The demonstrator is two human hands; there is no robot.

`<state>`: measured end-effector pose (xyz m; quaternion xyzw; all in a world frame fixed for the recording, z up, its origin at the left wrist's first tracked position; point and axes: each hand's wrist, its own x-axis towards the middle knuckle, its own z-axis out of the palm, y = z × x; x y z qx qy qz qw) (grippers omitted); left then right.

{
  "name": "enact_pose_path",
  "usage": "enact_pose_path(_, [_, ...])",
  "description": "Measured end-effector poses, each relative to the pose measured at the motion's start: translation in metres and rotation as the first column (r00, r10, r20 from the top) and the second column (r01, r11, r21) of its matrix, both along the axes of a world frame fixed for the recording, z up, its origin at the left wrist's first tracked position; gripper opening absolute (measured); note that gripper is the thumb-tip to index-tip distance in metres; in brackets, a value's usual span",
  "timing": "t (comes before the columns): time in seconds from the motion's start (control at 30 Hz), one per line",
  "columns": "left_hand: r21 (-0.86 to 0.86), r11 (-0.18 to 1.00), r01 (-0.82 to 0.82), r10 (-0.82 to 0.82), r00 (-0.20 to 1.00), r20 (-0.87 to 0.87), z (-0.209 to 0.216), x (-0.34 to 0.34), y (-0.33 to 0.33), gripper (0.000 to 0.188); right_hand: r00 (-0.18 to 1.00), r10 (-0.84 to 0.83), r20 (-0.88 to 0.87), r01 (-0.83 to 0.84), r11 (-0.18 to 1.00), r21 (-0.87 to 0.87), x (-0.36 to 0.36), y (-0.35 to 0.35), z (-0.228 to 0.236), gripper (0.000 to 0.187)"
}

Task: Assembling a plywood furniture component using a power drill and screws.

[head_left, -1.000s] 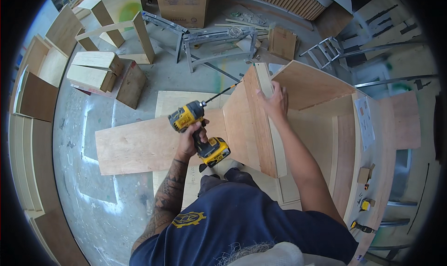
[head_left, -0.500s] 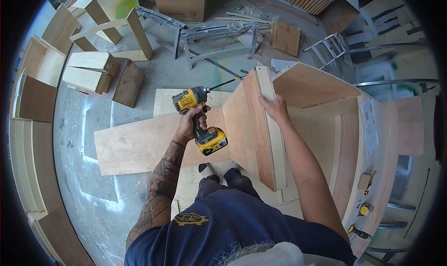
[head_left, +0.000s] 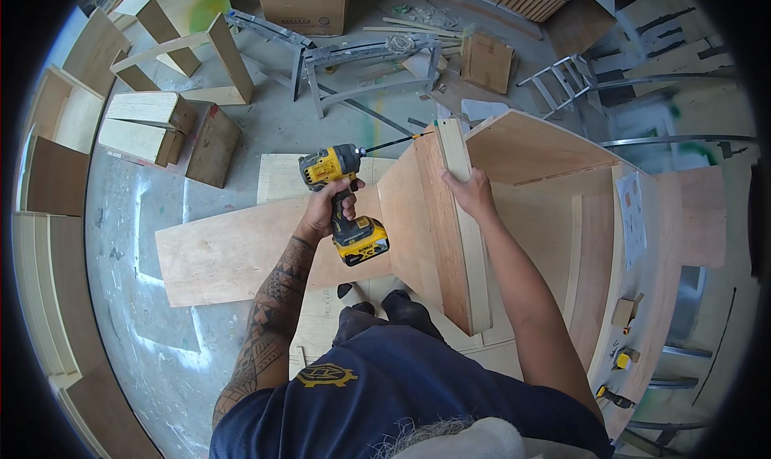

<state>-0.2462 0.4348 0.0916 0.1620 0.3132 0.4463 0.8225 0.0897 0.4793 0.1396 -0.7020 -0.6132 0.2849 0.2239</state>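
Observation:
My left hand is wrapped round the grip of a yellow and black cordless impact driver. A long thin driver bit runs from its chuck to the far left corner of a thick, upright-edged wooden panel. The tip meets that corner in the picture; whether it is in the wood I cannot tell. My right hand grips the panel's pale top edge, thumb on the left face and fingers over the right side. The panel stands beside an open plywood box frame.
A long plywood sheet lies to the left. Metal trestles and a cardboard box stand beyond, with a small stepladder at far right. A tape measure and a black-yellow tool rest on the box's right-hand board.
The bit's tip has come closer to the panel's far corner and now overlaps its edge. Both hands keep their grips. The whole view has shifted slightly.

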Motion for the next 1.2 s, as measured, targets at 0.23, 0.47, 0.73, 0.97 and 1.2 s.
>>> enact_pose_path(0.23, [-0.007, 1.0, -0.006, 0.006, 1.0, 0.004, -0.001, -0.001, 0.002, 0.034, 1.0, -0.002, -0.024, 0.002, 1.0, -0.016, -0.004, -0.001, 0.008, 0.05])
enact_pose_path(0.47, [0.016, 0.999, 0.03, -0.028, 0.992, -0.12, 0.007, -0.003, 0.01, 0.028, 0.999, -0.014, -0.032, 0.013, 0.999, -0.036, -0.004, -0.003, 0.006, 0.048])
enact_pose_path(0.73, [0.014, 0.998, 0.055, -0.051, 0.982, -0.182, 0.016, -0.004, 0.019, 0.023, 0.999, -0.037, 0.0, 0.037, 0.997, -0.066, -0.001, -0.001, 0.003, 0.051])
enact_pose_path(0.97, [-0.018, 0.994, 0.11, -0.112, 0.978, -0.174, 0.017, 0.002, 0.025, 0.023, 0.998, -0.047, -0.034, 0.046, 0.999, -0.02, -0.002, -0.003, -0.001, 0.052])
enact_pose_path(1.2, [-0.029, 0.993, 0.118, -0.122, 0.975, -0.185, 0.019, 0.01, 0.032, 0.024, 0.998, -0.029, -0.053, 0.027, 0.999, -0.026, -0.005, -0.003, 0.004, 0.052])
